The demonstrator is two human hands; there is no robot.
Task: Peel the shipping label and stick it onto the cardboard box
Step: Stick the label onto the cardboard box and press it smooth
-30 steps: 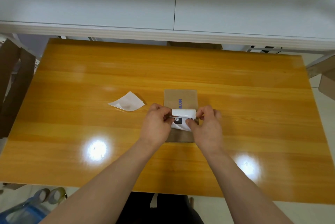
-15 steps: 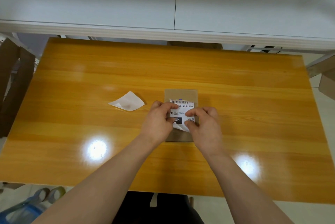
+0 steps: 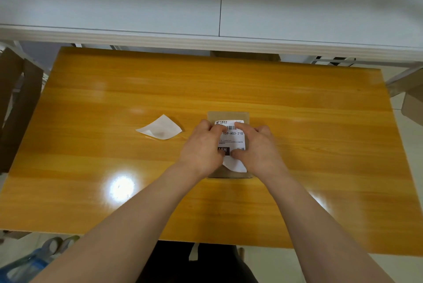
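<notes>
Left hand [image 3: 201, 145], right hand [image 3: 258, 147] press down on white printed shipping label [image 3: 233, 133] atop flat brown cardboard box [image 3: 229, 114]; label's six-o'clock end curls loose.

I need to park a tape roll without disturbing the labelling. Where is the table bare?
Bare: the wide stretch of table right of the right hand, and the far strip beyond the cardboard box. Crowded: the middle, where both hands press the shipping label on the box; a loose white paper lies left of the left hand.
</notes>
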